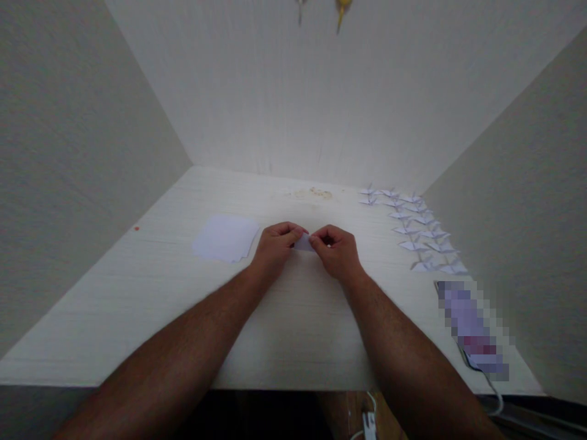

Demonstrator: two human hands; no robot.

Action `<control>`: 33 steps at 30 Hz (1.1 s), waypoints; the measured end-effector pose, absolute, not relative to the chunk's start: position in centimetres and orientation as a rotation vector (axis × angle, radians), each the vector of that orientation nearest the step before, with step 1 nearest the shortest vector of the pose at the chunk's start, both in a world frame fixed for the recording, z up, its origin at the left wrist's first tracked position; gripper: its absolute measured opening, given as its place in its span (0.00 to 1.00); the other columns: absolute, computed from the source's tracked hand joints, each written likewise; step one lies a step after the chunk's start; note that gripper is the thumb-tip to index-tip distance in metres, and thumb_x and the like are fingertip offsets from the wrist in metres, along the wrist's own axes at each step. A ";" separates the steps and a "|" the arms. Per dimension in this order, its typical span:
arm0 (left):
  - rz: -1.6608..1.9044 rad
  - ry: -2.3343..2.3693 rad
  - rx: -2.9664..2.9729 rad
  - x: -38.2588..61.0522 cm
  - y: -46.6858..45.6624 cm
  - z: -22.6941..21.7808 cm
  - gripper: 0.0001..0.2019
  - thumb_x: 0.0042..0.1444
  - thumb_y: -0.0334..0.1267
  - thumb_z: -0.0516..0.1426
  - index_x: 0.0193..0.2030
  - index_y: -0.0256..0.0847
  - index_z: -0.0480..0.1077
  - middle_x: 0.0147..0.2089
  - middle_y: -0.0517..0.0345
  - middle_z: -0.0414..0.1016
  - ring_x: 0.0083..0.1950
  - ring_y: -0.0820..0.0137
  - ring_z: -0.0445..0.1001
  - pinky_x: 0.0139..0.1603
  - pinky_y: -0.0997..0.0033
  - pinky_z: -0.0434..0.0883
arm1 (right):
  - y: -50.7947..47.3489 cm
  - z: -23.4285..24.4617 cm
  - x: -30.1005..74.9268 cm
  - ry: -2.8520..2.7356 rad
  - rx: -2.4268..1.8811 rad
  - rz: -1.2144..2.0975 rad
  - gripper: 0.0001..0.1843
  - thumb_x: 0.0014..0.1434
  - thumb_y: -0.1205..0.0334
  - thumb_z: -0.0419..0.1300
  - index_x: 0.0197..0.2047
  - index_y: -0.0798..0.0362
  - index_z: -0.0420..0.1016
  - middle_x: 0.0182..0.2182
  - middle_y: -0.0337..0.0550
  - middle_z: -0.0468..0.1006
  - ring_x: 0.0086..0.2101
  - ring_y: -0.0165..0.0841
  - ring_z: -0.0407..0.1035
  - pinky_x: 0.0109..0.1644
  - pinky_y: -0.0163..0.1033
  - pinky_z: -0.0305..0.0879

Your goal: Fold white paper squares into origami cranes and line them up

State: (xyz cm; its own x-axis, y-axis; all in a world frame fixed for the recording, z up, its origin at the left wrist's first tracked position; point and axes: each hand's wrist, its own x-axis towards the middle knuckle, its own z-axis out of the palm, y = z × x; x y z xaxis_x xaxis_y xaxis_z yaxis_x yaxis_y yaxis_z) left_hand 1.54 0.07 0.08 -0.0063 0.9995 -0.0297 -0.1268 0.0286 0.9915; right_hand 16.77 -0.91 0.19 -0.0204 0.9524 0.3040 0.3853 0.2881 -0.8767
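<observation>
My left hand (pixel 275 244) and my right hand (pixel 336 251) meet at the middle of a pale wooden table (pixel 293 330). Both pinch a small folded piece of white paper (pixel 303 242) between curled fingers. Most of the paper is hidden by my fingers. A stack of flat white paper sheets (pixel 225 238) lies just left of my left hand, apart from it.
Several folded white paper cranes (pixel 415 229) stand in rows along the table's right side. A pixelated flat object (pixel 472 327) with a cable lies at the near right edge. Walls close the table on the left, back and right. A faint stain (pixel 314 194) marks the far middle.
</observation>
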 end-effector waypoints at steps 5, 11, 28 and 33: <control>1.194 1.260 1.310 1.4 -0.1 0.7 0.08 0.45 0.42 0.65 0.26 0.39 0.76 0.24 0.60 0.72 0.26 0.74 0.65 0.29 0.72 0.62 | -0.8 0.0 16.8 -1.589 -1.272 0.758 0.09 0.53 0.58 0.62 0.25 0.53 0.73 0.21 0.38 0.74 0.23 0.28 0.65 0.29 0.35 0.61; 1.260 1.264 1.288 1.4 -0.2 1.0 0.07 0.43 0.39 0.65 0.24 0.39 0.75 0.24 0.61 0.74 0.26 0.74 0.67 0.30 0.73 0.63 | -0.7 0.3 16.9 -1.586 -1.284 0.853 0.10 0.52 0.57 0.63 0.25 0.53 0.75 0.20 0.37 0.74 0.23 0.28 0.64 0.28 0.35 0.59; 1.109 1.264 1.293 0.9 0.3 0.5 0.09 0.45 0.41 0.64 0.25 0.38 0.72 0.21 0.62 0.69 0.22 0.76 0.63 0.25 0.74 0.60 | 0.3 -0.2 17.4 -1.471 -1.283 1.073 0.11 0.50 0.56 0.64 0.25 0.54 0.73 0.19 0.36 0.72 0.22 0.26 0.63 0.27 0.34 0.59; 0.902 1.252 1.534 0.4 0.5 1.0 0.07 0.47 0.40 0.62 0.27 0.38 0.73 0.23 0.62 0.70 0.24 0.75 0.64 0.25 0.75 0.60 | 0.5 -0.3 17.7 -1.558 -1.350 0.983 0.12 0.50 0.55 0.64 0.24 0.54 0.72 0.20 0.36 0.72 0.22 0.26 0.63 0.26 0.33 0.58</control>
